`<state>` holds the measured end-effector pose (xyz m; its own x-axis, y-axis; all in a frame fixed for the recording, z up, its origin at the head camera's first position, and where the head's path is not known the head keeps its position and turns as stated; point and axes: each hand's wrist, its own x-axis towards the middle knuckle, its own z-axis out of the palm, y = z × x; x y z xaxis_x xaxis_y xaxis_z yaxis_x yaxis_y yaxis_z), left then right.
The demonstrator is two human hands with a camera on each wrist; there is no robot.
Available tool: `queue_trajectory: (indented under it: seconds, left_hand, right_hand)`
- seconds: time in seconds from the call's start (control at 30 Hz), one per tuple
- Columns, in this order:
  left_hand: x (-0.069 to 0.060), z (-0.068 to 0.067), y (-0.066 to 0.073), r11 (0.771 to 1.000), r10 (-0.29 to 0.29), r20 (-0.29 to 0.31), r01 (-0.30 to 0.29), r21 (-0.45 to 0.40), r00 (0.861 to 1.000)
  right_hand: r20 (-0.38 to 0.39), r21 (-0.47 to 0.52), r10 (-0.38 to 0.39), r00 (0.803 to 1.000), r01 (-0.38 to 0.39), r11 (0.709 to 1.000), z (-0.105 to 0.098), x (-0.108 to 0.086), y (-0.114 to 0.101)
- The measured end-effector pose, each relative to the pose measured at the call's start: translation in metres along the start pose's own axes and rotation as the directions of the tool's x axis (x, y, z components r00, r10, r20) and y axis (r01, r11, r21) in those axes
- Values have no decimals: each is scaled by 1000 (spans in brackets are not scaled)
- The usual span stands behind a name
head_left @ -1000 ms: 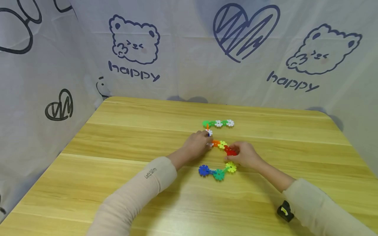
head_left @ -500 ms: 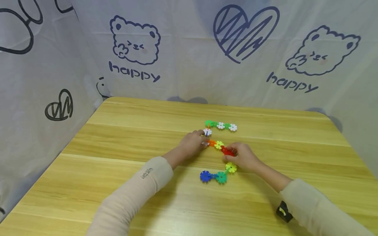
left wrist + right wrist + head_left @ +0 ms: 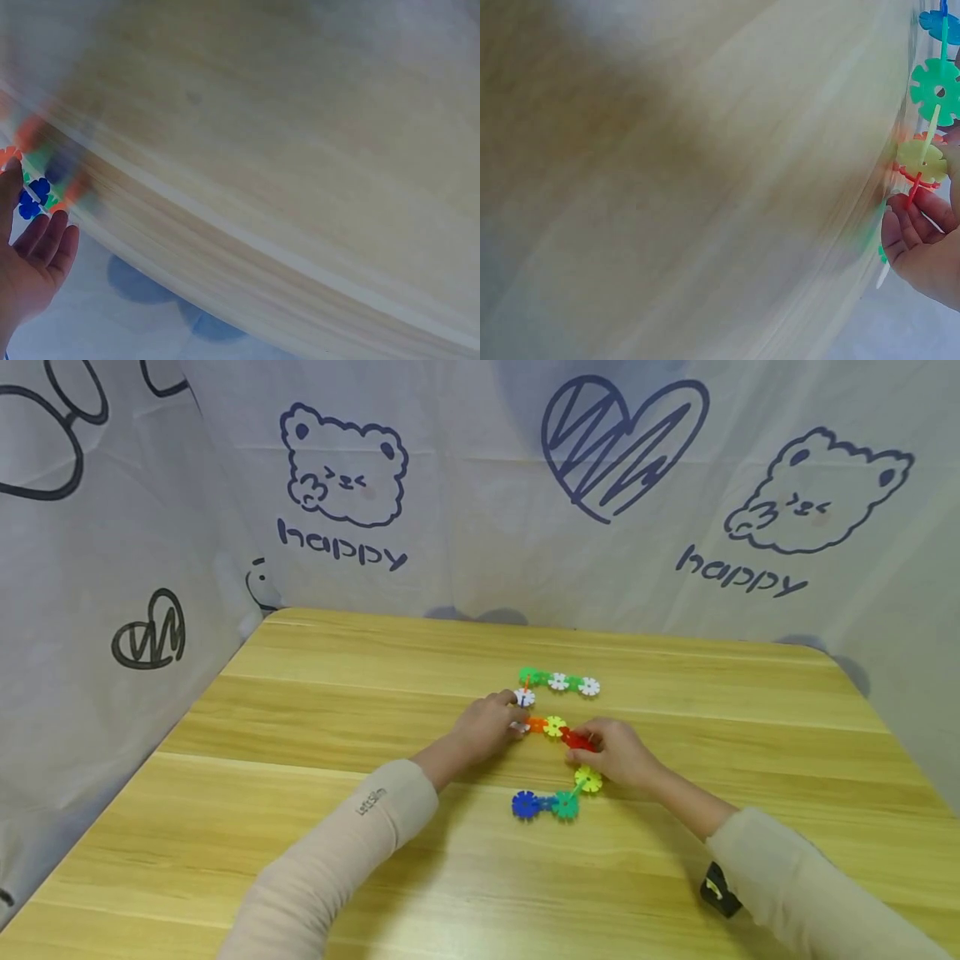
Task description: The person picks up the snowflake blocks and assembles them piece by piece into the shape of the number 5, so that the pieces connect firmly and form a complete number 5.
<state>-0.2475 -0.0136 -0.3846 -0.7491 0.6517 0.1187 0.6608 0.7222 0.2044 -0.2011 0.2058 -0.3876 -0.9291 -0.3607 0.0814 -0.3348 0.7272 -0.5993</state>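
A zigzag chain point(image 3: 555, 727) of interlocking plastic snowflake discs stretches between both hands, in green, white, orange, yellow, red and blue. My left hand point(image 3: 489, 727) holds it near a white disc point(image 3: 524, 697); its fingers hide part of the chain in the head view. In the left wrist view, blue discs point(image 3: 31, 199) show between thumb and fingers. My right hand point(image 3: 618, 752) pinches a red disc point(image 3: 576, 740). Below that hand, a yellow disc point(image 3: 588, 779), a teal disc point(image 3: 566, 805) and a dark blue disc point(image 3: 526, 804) form the near end. Green and white discs point(image 3: 558, 682) make the far end.
A wooden table point(image 3: 300, 693) lies under both arms. Behind it hangs a pale cloth point(image 3: 480, 527) with drawn bears and hearts. A small black object point(image 3: 720, 891) is by the right sleeve.
The left hand has shifted slightly left and the right hand a little left, both keeping their grip. The chain's near end has swung slightly right and nearer, its far end slightly right and nearer.
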Motion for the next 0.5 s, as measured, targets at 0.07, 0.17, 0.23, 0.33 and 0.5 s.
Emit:
queue_trajectory:
  seconds: [0.07,0.17,0.23,0.33,0.5]
  left_hand:
    - [0,0,0,1000,-3,1,3,3,1000]
    - [-1,0,1,1000,-11,9,11,19,1000]
    - [-1,0,1,999,-18,12,17,32,1000]
    - [-2,-1,3,999,-23,16,22,47,1000]
    - [-2,-2,5,997,-21,7,20,80,1000]
  right_hand:
    - [0,-1,-3,1000,3,1000,0,0,1]
    - [-2,-3,1,1000,-1,1000,0,0,1]
    - [-3,-6,0,1000,0,1000,-1,1,1]
    - [-8,-15,0,1000,0,1000,-1,1,1]
    - [-13,-19,7,1000,-7,1000,-1,2,2]
